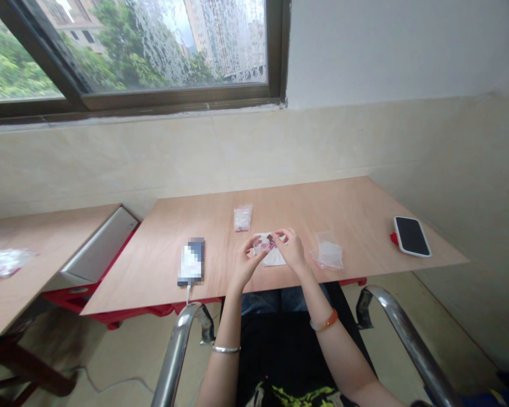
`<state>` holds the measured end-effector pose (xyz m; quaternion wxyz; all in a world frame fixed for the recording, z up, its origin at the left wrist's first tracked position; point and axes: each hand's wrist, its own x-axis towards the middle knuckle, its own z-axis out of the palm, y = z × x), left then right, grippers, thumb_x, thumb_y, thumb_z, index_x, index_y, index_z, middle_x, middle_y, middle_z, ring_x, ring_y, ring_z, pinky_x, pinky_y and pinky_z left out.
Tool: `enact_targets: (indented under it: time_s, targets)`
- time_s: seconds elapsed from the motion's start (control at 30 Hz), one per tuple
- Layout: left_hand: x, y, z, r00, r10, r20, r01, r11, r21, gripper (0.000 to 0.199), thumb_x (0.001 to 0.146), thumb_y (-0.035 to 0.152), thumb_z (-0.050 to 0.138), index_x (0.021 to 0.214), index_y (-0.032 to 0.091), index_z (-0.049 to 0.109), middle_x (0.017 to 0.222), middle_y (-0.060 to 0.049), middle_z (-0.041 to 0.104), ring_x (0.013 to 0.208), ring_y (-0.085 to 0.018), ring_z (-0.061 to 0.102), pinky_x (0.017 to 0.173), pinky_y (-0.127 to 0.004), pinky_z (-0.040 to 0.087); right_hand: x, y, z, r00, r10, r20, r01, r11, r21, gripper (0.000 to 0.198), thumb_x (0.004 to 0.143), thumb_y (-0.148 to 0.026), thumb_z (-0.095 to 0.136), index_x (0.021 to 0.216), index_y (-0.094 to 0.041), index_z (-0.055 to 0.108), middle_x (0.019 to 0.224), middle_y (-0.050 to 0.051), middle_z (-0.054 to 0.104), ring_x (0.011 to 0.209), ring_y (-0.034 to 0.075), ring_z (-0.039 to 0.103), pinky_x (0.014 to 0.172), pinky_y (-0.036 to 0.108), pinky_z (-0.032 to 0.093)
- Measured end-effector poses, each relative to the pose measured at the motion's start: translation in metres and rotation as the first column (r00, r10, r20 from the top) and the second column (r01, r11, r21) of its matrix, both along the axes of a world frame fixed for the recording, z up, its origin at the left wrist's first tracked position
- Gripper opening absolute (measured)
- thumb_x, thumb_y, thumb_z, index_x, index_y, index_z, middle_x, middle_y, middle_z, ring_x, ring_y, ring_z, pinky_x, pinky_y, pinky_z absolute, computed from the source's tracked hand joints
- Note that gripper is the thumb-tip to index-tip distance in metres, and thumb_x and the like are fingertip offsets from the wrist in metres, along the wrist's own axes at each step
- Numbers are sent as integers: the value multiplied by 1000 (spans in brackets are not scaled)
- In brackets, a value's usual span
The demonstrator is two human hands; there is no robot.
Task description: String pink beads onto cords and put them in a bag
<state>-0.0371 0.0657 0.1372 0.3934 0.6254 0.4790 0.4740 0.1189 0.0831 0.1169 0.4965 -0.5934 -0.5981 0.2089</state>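
My left hand [246, 261] is closed, its thumb and fingers around the edge of a small clear plastic piece [261, 243] with pink spots. My right hand [292, 249] pinches at the other side, its fingertips by small dark and pink bits [272, 241]; what exactly they grip is too small to make out. Under both hands lies a white sheet or packet [274, 259] on the table. Just right of my right hand is a clear bag with a white, squarish content [331, 254]. Farther back stands a small filled clear bag [242, 218].
On the wooden table [348, 203], a phone with a cable [191, 263] lies left and a white-cased phone [412, 236] right, beside something red [394, 238]. Metal armrests [176, 350] flank me. A second table [21, 294] at left holds plastic bags [8, 262].
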Motion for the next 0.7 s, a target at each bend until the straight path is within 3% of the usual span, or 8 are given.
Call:
enact_targets:
  time_s: [0.2, 0.3, 0.7]
  targets:
    - [-1, 2, -4, 1000, -9, 5, 9, 1000, -5, 40, 73, 30, 71, 110, 18, 62, 111, -11, 65, 106, -24, 59, 91, -40, 46, 0, 14, -54, 990, -16, 143, 43, 981, -187, 15, 80, -23, 56, 89, -17, 66, 91, 7, 62, 83, 18, 57, 75, 28, 44]
    - [-1, 2, -2, 1000, 2, -19, -2, 1000, -3, 40, 72, 29, 71, 110, 18, 62, 112, -11, 65, 106, -23, 59, 91, -40, 45, -3, 16, -71, 978, -47, 203, 95, 968, -233, 16, 79, -23, 57, 91, -17, 66, 92, 8, 61, 85, 18, 57, 74, 26, 43]
    - [0, -1, 4, 999, -3, -49, 5, 999, 41, 38, 74, 30, 70, 109, 19, 62, 111, -11, 66, 107, -24, 59, 92, -39, 44, -11, 15, -77, 918, -94, 385, 182, 963, -200, 16, 83, -28, 56, 87, -19, 69, 90, 9, 61, 85, 20, 55, 75, 28, 39]
